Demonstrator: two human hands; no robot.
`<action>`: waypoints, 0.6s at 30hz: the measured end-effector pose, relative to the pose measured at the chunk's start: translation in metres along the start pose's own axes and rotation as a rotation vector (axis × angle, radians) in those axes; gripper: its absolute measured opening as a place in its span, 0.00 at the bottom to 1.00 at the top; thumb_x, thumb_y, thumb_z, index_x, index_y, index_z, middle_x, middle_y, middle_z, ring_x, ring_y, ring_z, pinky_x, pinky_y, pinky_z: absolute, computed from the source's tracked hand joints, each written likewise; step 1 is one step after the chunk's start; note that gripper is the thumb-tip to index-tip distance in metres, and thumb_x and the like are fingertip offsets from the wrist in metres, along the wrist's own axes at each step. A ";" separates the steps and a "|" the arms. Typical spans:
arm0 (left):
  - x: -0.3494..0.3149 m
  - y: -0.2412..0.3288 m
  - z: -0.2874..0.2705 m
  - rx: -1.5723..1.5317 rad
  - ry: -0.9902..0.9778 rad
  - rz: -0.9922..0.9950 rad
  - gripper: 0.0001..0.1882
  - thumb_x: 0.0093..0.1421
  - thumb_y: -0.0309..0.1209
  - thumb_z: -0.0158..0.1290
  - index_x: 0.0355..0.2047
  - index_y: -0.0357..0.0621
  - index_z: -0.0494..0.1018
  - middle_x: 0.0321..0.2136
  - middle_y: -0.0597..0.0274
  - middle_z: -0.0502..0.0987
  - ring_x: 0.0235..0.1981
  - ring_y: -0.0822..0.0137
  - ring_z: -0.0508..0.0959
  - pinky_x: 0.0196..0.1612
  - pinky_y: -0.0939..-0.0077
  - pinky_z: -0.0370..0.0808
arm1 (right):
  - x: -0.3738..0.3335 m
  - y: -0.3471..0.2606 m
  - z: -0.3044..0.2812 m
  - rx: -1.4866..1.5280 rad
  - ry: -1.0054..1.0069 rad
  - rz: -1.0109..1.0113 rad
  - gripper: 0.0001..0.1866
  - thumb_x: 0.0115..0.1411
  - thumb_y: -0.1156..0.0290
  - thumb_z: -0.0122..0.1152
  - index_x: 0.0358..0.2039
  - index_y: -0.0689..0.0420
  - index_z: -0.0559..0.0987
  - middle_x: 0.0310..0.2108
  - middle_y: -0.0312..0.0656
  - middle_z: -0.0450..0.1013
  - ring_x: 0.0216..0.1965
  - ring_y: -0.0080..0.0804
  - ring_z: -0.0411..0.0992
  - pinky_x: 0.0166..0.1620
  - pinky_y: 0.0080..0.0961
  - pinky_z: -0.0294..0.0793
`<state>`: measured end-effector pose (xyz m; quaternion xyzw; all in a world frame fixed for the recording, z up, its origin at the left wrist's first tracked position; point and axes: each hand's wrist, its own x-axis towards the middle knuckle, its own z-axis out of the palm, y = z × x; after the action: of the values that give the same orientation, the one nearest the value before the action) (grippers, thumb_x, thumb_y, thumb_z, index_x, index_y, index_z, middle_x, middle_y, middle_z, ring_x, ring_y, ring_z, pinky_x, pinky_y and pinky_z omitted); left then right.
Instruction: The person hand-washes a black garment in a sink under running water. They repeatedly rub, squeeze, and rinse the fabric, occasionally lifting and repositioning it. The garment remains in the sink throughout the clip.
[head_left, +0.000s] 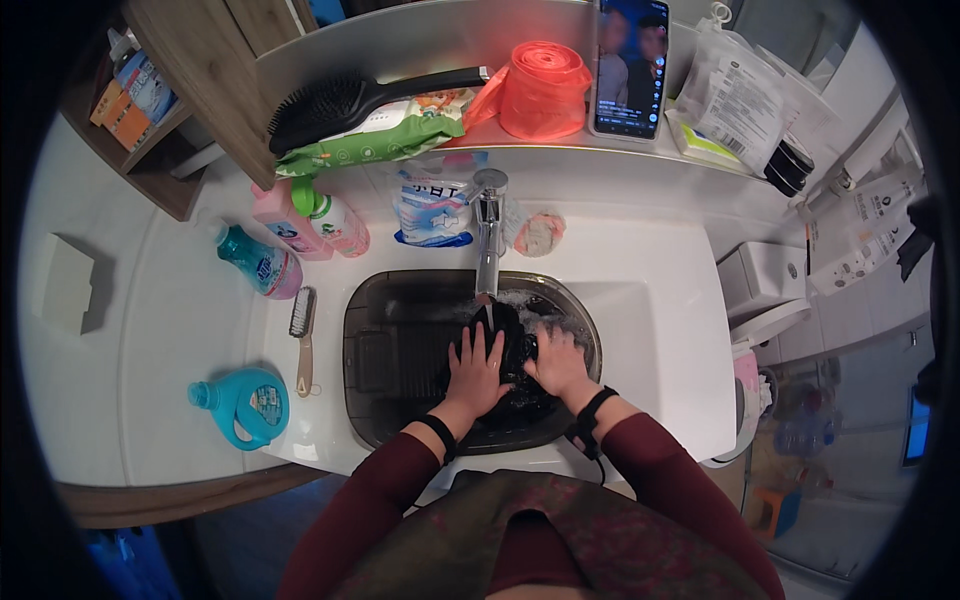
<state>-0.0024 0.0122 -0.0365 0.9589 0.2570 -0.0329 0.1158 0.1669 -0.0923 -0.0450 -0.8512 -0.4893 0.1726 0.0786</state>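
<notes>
A wet black cloth (500, 322) lies bunched in a dark see-through basin (365, 425) with a ridged washboard part on its left. Water from the chrome faucet (488, 240) falls onto the cloth. My left hand (474, 376) presses flat on the cloth, its fingers spread. Beside it, my right hand (562, 366) holds the cloth's right side, with a dark fold between thumb and fingers; its fingertips are partly lost in the suds (575, 325). What kind of garment the cloth may be cannot be made out.
Left of the basin are a scrub brush (304, 340), a teal jug (262, 405) and several bottles. A detergent bag (432, 208) and a mesh sponge (540, 235) stand by the faucet. The shelf above holds a hairbrush (345, 105), a red bag roll (545, 90) and a phone (630, 70).
</notes>
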 end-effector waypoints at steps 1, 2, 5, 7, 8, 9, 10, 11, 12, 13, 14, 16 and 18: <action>0.003 -0.001 0.001 0.005 0.003 -0.005 0.58 0.53 0.52 0.66 0.75 0.50 0.45 0.72 0.37 0.43 0.72 0.33 0.47 0.66 0.27 0.50 | 0.010 0.000 -0.003 0.017 -0.036 0.029 0.42 0.58 0.48 0.63 0.67 0.54 0.61 0.63 0.56 0.61 0.63 0.58 0.62 0.54 0.59 0.71; 0.006 -0.002 0.001 0.020 0.018 -0.008 0.58 0.53 0.52 0.66 0.75 0.50 0.44 0.72 0.36 0.44 0.72 0.33 0.47 0.66 0.27 0.51 | 0.016 0.001 -0.005 0.031 -0.039 0.039 0.37 0.59 0.49 0.62 0.62 0.57 0.64 0.59 0.56 0.66 0.59 0.58 0.67 0.54 0.55 0.73; 0.022 -0.007 -0.004 -0.038 -0.056 -0.068 0.64 0.48 0.55 0.69 0.75 0.49 0.42 0.72 0.36 0.45 0.72 0.33 0.48 0.68 0.30 0.50 | 0.046 0.000 -0.013 0.071 -0.147 0.112 0.32 0.60 0.50 0.61 0.57 0.59 0.68 0.52 0.56 0.73 0.54 0.57 0.73 0.54 0.50 0.74; 0.042 -0.016 -0.012 -0.114 -0.156 -0.121 0.68 0.44 0.57 0.71 0.75 0.48 0.42 0.72 0.36 0.46 0.72 0.33 0.48 0.69 0.32 0.49 | 0.062 0.000 -0.016 0.081 -0.058 0.115 0.29 0.61 0.50 0.59 0.53 0.60 0.72 0.48 0.58 0.78 0.52 0.55 0.76 0.55 0.46 0.75; 0.053 -0.020 -0.017 -0.138 -0.221 -0.159 0.70 0.41 0.57 0.72 0.75 0.47 0.41 0.72 0.36 0.47 0.72 0.34 0.49 0.69 0.33 0.49 | 0.071 0.003 -0.018 0.109 -0.090 0.141 0.30 0.61 0.49 0.57 0.54 0.61 0.71 0.49 0.59 0.78 0.52 0.55 0.76 0.55 0.45 0.75; 0.061 -0.023 -0.022 -0.162 -0.247 -0.177 0.73 0.38 0.59 0.73 0.75 0.49 0.41 0.72 0.35 0.47 0.72 0.33 0.49 0.70 0.34 0.49 | 0.074 0.005 -0.017 0.126 -0.131 0.203 0.32 0.62 0.47 0.55 0.56 0.62 0.71 0.49 0.59 0.78 0.52 0.56 0.76 0.56 0.45 0.75; 0.062 -0.022 -0.023 -0.159 -0.251 -0.187 0.71 0.38 0.57 0.73 0.75 0.53 0.43 0.72 0.38 0.48 0.72 0.35 0.49 0.69 0.34 0.50 | 0.073 0.009 -0.014 0.172 -0.129 0.223 0.34 0.63 0.46 0.52 0.57 0.63 0.70 0.49 0.62 0.77 0.53 0.58 0.75 0.57 0.45 0.74; 0.063 -0.021 -0.026 -0.149 -0.250 -0.196 0.68 0.38 0.56 0.74 0.75 0.57 0.46 0.73 0.41 0.48 0.72 0.38 0.50 0.69 0.35 0.52 | 0.072 0.013 -0.012 0.246 -0.086 0.244 0.34 0.63 0.47 0.52 0.57 0.63 0.70 0.49 0.63 0.76 0.53 0.59 0.75 0.58 0.46 0.74; 0.060 -0.020 -0.028 -0.169 -0.229 -0.180 0.65 0.40 0.54 0.73 0.74 0.58 0.49 0.72 0.44 0.49 0.72 0.39 0.52 0.68 0.37 0.54 | 0.064 0.019 -0.008 0.322 -0.013 0.272 0.34 0.63 0.47 0.52 0.57 0.63 0.69 0.49 0.64 0.76 0.53 0.61 0.75 0.58 0.46 0.73; 0.052 -0.017 -0.029 -0.201 -0.209 -0.156 0.61 0.41 0.52 0.73 0.72 0.60 0.53 0.72 0.46 0.50 0.71 0.41 0.53 0.68 0.38 0.55 | 0.051 0.025 -0.002 0.395 0.053 0.302 0.33 0.63 0.48 0.52 0.57 0.64 0.69 0.49 0.65 0.76 0.53 0.62 0.74 0.58 0.47 0.73; 0.044 -0.013 -0.030 -0.220 -0.204 -0.139 0.57 0.43 0.50 0.73 0.71 0.62 0.56 0.72 0.49 0.52 0.71 0.43 0.54 0.67 0.39 0.57 | 0.039 0.032 0.000 0.525 0.100 0.346 0.33 0.62 0.49 0.52 0.58 0.63 0.69 0.50 0.68 0.74 0.54 0.65 0.72 0.59 0.48 0.71; 0.023 -0.006 -0.035 -0.292 -0.133 -0.079 0.50 0.45 0.45 0.72 0.68 0.58 0.62 0.70 0.51 0.54 0.70 0.45 0.56 0.66 0.43 0.59 | 0.008 0.046 0.000 0.765 0.191 0.306 0.29 0.62 0.55 0.55 0.56 0.63 0.70 0.48 0.62 0.76 0.52 0.56 0.74 0.57 0.41 0.72; 0.001 0.002 -0.040 -0.344 -0.045 0.006 0.42 0.47 0.40 0.70 0.63 0.54 0.68 0.66 0.53 0.59 0.67 0.47 0.59 0.64 0.45 0.61 | -0.022 0.045 -0.004 0.913 0.246 0.240 0.26 0.60 0.63 0.58 0.55 0.63 0.70 0.46 0.55 0.76 0.50 0.48 0.74 0.57 0.35 0.71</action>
<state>-0.0006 0.0210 0.0029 0.9247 0.2534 -0.0096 0.2838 0.1948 -0.1338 -0.0506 -0.7942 -0.2493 0.2754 0.4809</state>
